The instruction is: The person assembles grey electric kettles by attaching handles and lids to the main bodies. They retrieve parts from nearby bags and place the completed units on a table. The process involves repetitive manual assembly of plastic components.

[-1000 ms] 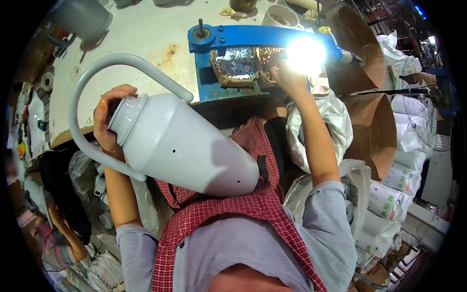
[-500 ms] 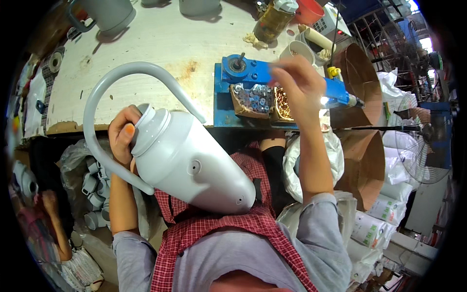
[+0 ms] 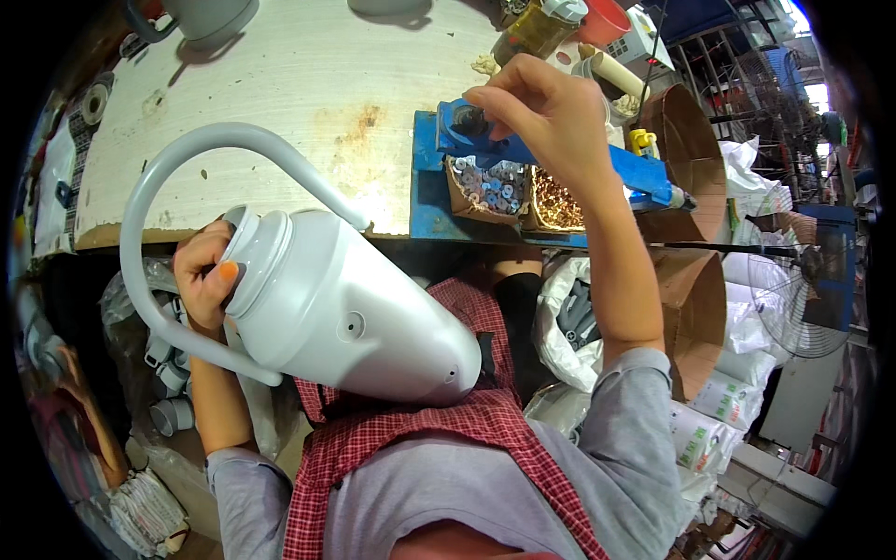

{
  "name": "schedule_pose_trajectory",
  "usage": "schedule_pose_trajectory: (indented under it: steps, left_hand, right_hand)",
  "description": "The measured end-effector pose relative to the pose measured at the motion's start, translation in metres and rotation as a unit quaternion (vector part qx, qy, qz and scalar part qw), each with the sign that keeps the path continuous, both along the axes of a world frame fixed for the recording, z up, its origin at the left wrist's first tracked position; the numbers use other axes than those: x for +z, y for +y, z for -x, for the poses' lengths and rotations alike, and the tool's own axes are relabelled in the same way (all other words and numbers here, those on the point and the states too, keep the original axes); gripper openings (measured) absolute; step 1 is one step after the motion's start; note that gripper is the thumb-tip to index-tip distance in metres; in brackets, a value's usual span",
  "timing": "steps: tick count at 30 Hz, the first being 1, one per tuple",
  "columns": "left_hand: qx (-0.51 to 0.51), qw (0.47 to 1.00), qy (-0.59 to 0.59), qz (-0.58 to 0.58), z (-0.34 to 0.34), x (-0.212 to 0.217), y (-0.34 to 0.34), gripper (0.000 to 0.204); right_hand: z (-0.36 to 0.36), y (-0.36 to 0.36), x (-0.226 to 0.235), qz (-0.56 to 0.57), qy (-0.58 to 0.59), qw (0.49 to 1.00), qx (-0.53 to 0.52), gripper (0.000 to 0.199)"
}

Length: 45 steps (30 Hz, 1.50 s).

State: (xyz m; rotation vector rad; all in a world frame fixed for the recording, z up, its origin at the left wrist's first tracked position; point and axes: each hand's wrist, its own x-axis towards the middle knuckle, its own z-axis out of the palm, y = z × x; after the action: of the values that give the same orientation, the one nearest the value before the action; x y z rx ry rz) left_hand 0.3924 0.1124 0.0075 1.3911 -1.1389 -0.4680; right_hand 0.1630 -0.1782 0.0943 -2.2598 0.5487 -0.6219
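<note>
A light grey jug body (image 3: 364, 299) lies tilted across my lap, its neck toward the upper left and its base against my checked apron. A big curved handle (image 3: 154, 177) loops from it. My left hand (image 3: 203, 271) is wrapped round the rim of the neck, thumb on the outside. My right hand (image 3: 560, 112) hovers over the left end of a blue metal fixture (image 3: 639, 173), thumb and fingertips pinched together. Whether a small part is between those fingertips, I cannot make out. Below that hand stand a small box of grey washer-like pieces (image 3: 490, 191) and a box of copper-coloured small parts (image 3: 557, 203).
The white table (image 3: 271, 75) carries a grey jug (image 3: 210, 23) at the far left, a jar of amber liquid (image 3: 532, 33) and a red bowl (image 3: 605, 21). A bag of grey parts (image 3: 173, 411) sits at lower left. Cardboard boxes (image 3: 691, 308) and a fan (image 3: 798, 289) stand right.
My right hand has moved left and away from me, toward the fixture's left end, its fingertips now pinched. My left hand and the jug have shifted slightly left.
</note>
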Motion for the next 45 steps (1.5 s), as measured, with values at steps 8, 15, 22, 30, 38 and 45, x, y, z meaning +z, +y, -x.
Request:
schedule_pose_trajectory:
  steps: [8,15,22,30,38,45]
  left_hand:
    - [-0.021,0.999,-0.031,-0.039,0.001,0.005,0.002,0.053]
    - [-0.09,0.992,-0.076,-0.039,-0.006,0.02,0.019,0.055]
    - [-0.152,0.975,-0.145,-0.078,0.002,0.065,0.011,0.047]
    - [0.206,0.974,0.06,-0.073,-0.026,0.024,0.101,0.047]
    - [0.335,0.836,0.422,0.099,-0.025,-0.001,0.117,0.053]
    - [0.439,0.773,0.439,0.13,-0.021,-0.003,0.095,0.047]
  right_hand:
    - [0.008,0.002,-0.017,0.074,-0.06,0.995,-0.017,0.016]
    - [0.095,0.006,-0.091,0.224,0.104,0.969,-0.024,0.009]
    - [0.089,-0.01,-0.133,0.35,0.249,0.903,-0.021,0.009]
    - [0.094,0.012,-0.099,0.198,0.039,0.978,-0.055,0.01]
    - [0.013,0.005,-0.018,0.37,-0.201,0.906,-0.049,0.024]
    - [0.006,-0.006,-0.023,0.43,-0.18,0.885,0.004,0.026]
